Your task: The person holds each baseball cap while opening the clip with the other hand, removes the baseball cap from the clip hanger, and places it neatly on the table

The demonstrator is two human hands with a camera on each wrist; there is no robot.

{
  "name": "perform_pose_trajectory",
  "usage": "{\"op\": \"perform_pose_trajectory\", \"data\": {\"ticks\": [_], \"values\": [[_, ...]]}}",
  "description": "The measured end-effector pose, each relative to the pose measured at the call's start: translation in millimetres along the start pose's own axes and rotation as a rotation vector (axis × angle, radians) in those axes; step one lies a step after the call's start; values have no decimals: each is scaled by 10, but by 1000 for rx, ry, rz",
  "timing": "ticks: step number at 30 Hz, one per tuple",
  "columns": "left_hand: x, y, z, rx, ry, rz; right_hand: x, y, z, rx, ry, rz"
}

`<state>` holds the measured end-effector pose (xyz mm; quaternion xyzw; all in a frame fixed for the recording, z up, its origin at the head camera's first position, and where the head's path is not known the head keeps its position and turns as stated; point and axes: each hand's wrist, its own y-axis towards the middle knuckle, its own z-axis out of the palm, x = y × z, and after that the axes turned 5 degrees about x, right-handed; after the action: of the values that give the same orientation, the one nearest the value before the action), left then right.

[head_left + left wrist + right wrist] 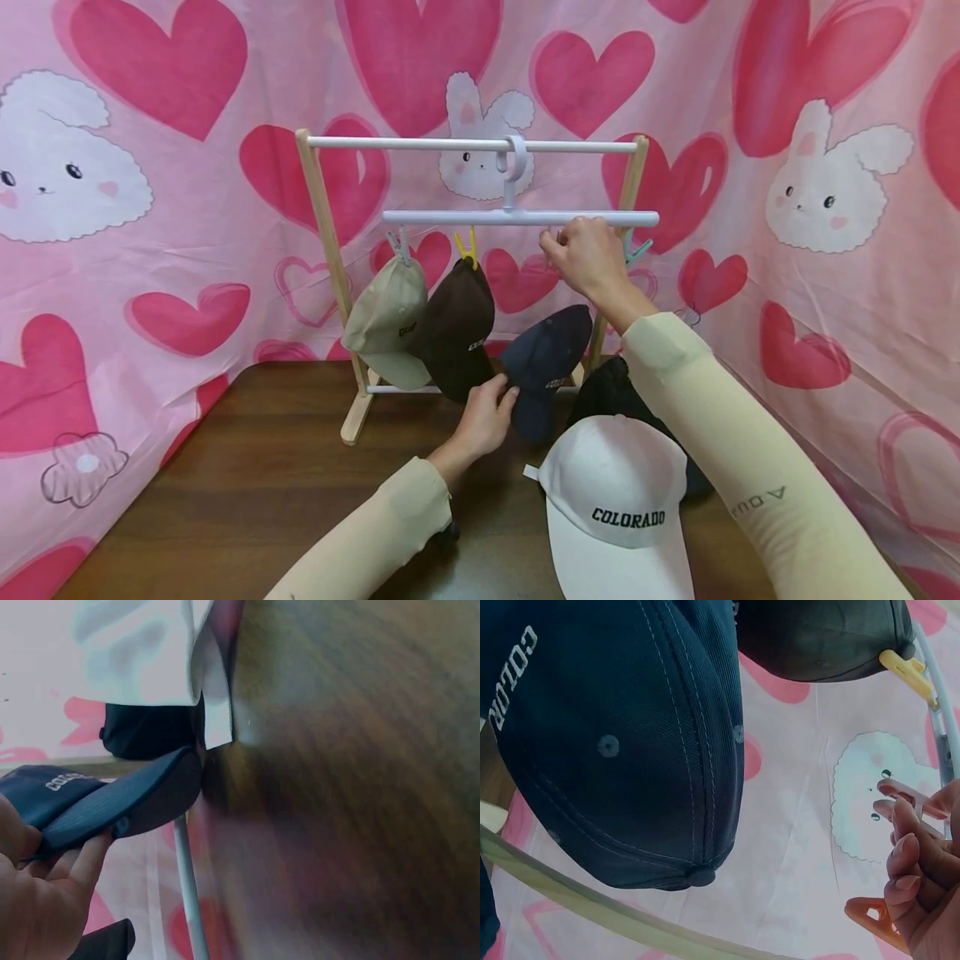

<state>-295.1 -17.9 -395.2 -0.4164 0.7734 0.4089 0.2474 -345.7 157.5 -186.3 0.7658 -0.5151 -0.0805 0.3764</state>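
While the right hand (594, 260) pinches a clip (898, 790), the left (482, 418) grips a cap (549, 343) below.

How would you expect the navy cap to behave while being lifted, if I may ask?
The navy cap seems light, since the left hand alone supports it. Its crown would probably dent, as the fabric shows a fold; the brim looks stiffer, keeping a smooth curve.
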Motion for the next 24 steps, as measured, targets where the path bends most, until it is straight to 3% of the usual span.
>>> {"op": "perform_pose_trajectory", "data": {"ticks": [10, 13, 20, 24], "values": [[80, 93, -9, 33, -49, -63, 40, -43, -5, -6, 48, 27], [113, 138, -33, 40, -55, -105, 47, -50, -19, -11, 50, 29], [196, 262, -43, 53, -179, -226, 43, -63, -34, -21, 48, 20], [195, 314, -13, 9, -107, -243, 55, -71, -17, -22, 51, 19]]}}
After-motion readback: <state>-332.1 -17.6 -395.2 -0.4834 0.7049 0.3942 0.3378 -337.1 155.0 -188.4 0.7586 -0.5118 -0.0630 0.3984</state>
